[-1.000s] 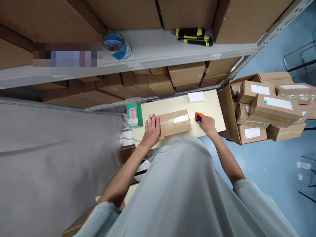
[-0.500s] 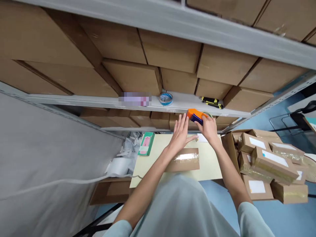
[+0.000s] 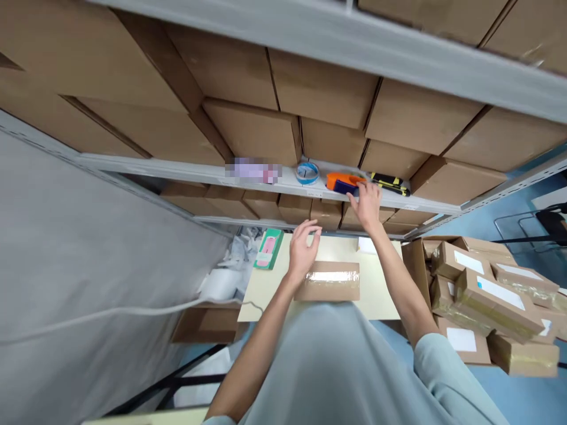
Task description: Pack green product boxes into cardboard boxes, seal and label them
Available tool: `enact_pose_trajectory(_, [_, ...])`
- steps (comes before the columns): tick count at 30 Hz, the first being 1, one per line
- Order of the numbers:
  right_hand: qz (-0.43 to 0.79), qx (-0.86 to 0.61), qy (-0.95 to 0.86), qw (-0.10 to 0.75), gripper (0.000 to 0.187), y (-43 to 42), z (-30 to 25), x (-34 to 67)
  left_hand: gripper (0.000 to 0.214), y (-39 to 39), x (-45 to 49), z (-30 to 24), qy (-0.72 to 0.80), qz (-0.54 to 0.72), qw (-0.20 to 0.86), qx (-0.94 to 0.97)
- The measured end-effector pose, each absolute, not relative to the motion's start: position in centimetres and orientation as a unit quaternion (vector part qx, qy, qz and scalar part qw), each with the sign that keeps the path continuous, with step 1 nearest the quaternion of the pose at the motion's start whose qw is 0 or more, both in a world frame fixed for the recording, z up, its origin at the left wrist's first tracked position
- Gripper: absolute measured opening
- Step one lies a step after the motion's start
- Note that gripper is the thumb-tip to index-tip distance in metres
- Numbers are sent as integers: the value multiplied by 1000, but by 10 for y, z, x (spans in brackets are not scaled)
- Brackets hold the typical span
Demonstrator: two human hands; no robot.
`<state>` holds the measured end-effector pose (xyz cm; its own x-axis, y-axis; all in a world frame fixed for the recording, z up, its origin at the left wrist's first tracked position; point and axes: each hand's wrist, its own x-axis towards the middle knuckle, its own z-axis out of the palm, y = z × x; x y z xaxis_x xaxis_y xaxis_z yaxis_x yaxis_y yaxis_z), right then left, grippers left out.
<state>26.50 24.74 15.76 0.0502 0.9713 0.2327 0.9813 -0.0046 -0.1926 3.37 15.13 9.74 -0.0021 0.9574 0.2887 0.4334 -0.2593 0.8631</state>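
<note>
Grey shelf (image 3: 289, 181) bears orange dispenser (image 3: 340, 180) above cream table (image 3: 339, 250).

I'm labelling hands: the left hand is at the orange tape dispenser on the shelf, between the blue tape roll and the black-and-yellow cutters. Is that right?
Wrong hand: the head view shows the right hand at the orange tape dispenser, not the left hand. The dispenser does lie on the shelf, between the blue tape roll and the cutters.

A tape roll (image 3: 307, 179) and knives (image 3: 387, 179) lie on the shelf (image 3: 190, 169), a green box (image 3: 268, 249) on the table (image 3: 381, 289); parcels (image 3: 498, 298) heap right, a cable (image 3: 133, 309) runs left.
</note>
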Motion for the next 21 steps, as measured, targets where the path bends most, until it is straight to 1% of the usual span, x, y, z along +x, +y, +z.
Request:
enact_pose_trajectory(2, [-5,-718,-668,196,51,201,137,268,20,117,14,79,581,456,302,603])
enact_pose_trajectory(4, [31,-729,-651,211,52,146,112,267,18,84,-2,58,614,439,319,573])
enact_pose_trajectory(6, [81,-741,-635,203,55,90,84,261,19,56,-10,36,637,408,334,563])
enact_pose_trajectory(8, [141,-751,-618,183,62,42,56,251,24,34,-9,15,658,363,347,561])
enact_pose_trajectory(9, [172,-756,-608,173,68,24,44,245,32,26,-5,6,669,338,352,561])
enact_pose_trajectory(10, [202,-760,-596,163,76,9,32,239,45,20,1,-3,678,314,357,561])
enact_pose_trajectory(13, [273,-775,-548,157,98,-8,7,228,94,17,19,-22,692,262,365,565])
enact_pose_trajectory(15, [302,-786,-510,174,108,-4,-2,228,113,26,26,-28,697,244,372,563])
enact_pose_trajectory(17, [332,-794,-467,200,113,5,-7,235,123,38,26,-32,707,231,391,542])
enact_pose_trajectory(18, [352,-794,-448,211,113,10,-8,239,123,45,24,-33,709,224,409,528])
enact_pose_trajectory(19, [374,-789,-433,223,110,13,-8,244,119,51,21,-34,707,220,433,514])
enact_pose_trajectory(21, [423,-762,-421,253,96,18,-8,252,99,60,13,-36,687,225,487,490])
